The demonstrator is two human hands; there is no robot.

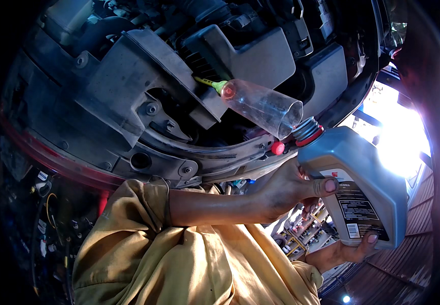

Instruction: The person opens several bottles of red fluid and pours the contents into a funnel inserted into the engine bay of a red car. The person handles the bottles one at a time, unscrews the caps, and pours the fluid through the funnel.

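Note:
A grey-blue plastic jug (377, 173) with a dark label and a red ring at its threaded neck is tilted, mouth up and to the left. My left hand (293, 190) grips it below the neck, thumb across the label. Under its base, my right hand (349, 251) bears it with the thumb on the side; its other fingers are mostly hidden. The jug's mouth is at the wide end of a clear cut plastic bottle (260, 104); whether they touch I cannot tell. That bottle lies slanted like a funnel, its narrow end at a yellow-green spout (215, 84) in the engine bay.
A small red cap (278, 148) rests on the car's front panel beside the jug neck. Grey plastic covers (133, 76) surround the funnel. Along the front runs the red bumper edge (62, 165). Tools and parts clutter the lower left; bright light enters from the right.

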